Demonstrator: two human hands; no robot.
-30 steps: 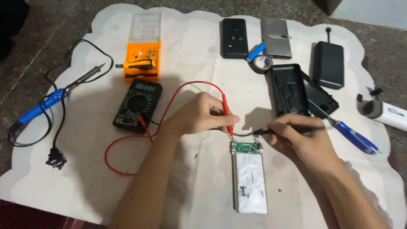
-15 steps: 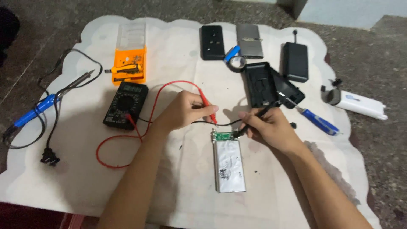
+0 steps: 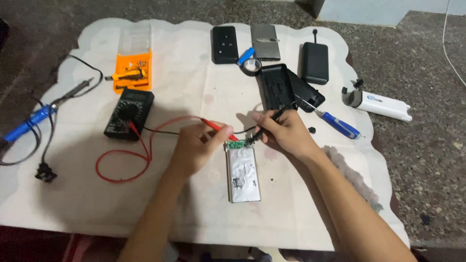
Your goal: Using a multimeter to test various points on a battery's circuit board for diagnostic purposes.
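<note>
My left hand (image 3: 196,148) grips a red multimeter probe (image 3: 218,128), its tip resting on the small green circuit board (image 3: 236,145) at the top end of a flat silver battery pack (image 3: 242,173). My right hand (image 3: 284,132) pinches a black probe (image 3: 267,125) whose tip touches the same board from the right. Red and black leads (image 3: 141,150) trail left to a black multimeter (image 3: 128,114) lying on the white cloth (image 3: 184,73).
An orange tool case (image 3: 132,72), a blue-handled soldering iron (image 3: 36,116) with plug (image 3: 46,172), a blue screwdriver (image 3: 337,123), open black casings (image 3: 284,87), power banks (image 3: 314,63), a tape roll (image 3: 252,65) and a white device (image 3: 378,103) lie around.
The view has shifted so the work sits more to the left and closer. Both hands keep the probes at the battery's circuit board; the right hand has tilted its probe slightly.
</note>
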